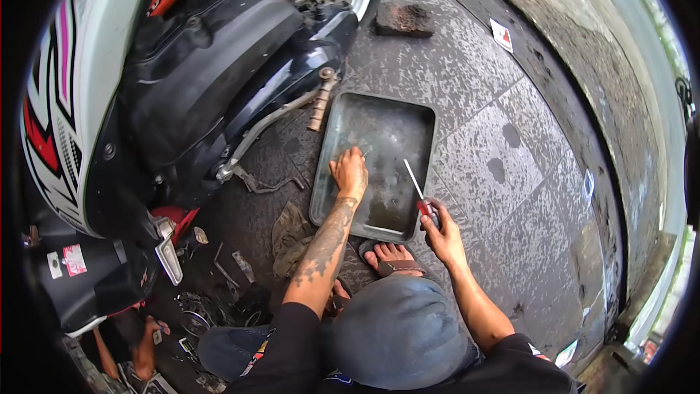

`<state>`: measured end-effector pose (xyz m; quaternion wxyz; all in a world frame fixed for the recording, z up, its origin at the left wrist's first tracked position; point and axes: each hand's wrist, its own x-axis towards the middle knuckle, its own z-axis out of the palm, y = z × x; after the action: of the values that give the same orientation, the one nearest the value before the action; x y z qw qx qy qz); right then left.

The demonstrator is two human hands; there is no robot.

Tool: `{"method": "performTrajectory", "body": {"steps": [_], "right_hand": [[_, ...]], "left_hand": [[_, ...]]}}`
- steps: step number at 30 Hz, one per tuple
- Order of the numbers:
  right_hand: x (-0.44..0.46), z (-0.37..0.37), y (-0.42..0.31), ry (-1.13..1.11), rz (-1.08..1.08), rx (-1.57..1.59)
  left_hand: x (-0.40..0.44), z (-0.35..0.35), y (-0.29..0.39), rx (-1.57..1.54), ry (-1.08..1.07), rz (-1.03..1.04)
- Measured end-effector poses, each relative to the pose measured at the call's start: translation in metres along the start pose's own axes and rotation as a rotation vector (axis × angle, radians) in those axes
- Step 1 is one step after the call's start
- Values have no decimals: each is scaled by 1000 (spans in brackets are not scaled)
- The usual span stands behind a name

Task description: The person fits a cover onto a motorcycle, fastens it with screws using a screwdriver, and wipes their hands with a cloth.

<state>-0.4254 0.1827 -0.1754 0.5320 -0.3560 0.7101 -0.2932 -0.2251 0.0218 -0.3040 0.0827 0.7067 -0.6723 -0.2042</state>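
Observation:
A shallow dark metal tray [397, 120] lies on the floor in front of me, with a patch of dark liquid [386, 215] at its near end. My left hand [350, 174] is over the left part of the tray, its fingers curled together. A tiny bit of something shows by the fingertips, too small to name. In my right hand [443, 235], at the tray's near right corner, is a screwdriver [423, 201] with a red and dark handle. Its shaft points up and away over the tray, and my fingers are closed round the handle.
On the left stands a motor scooter [219, 51], its kickstart lever [321, 102] near the tray. A rag [292, 237] lies by my left forearm. A brick-like block [405, 20] is beyond the tray. Another person's hand [149, 328] and scattered parts [197, 314] are at lower left.

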Motion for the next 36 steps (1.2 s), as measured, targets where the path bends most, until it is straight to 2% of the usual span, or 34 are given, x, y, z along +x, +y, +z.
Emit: {"method": "performTrajectory", "body": {"steps": [1, 2, 3, 5, 6, 9, 12, 18, 21, 28, 33, 35, 36], "right_hand": [[3, -1, 0, 10, -100, -87], [5, 0, -1, 56, -306, -147], [4, -2, -6, 60, -299, -138], [2, -5, -25, -21, -249, -87], [6, -3, -20, 25, -393, -103], [1, -11, -43, -52, -307, -69], [-1, -14, -44, -14, -439, -55], [-8, -20, -51, -17, -510, -70], [-12, -22, -58, -43, -459, -51], [-22, -29, -74, -34, -507, 26], [-22, -31, -73, -16, -566, 5], [-25, -41, -82, -265, -192, 151], [-18, -45, -77, -424, -111, 359]], "left_hand": [[1, -4, 6, -259, -56, -129], [1, -14, 21, -857, -191, -382], [-7, -27, 30, -847, -198, -379], [-24, -47, 40, -1725, -378, -344], [-32, -57, 47, -1720, -378, -341], [-46, -81, 65, -1978, -352, -180], [-55, -95, 71, -2047, -346, -132], [-61, -113, 83, -2052, -338, -105], [-61, -121, 87, -2056, -329, -104], [-67, -142, 102, -2165, -334, -115], [-72, -151, 103, -2041, -315, 6], [-72, -155, 100, -1999, -313, 26], [-72, -157, 98, -1956, -317, 43]]}}
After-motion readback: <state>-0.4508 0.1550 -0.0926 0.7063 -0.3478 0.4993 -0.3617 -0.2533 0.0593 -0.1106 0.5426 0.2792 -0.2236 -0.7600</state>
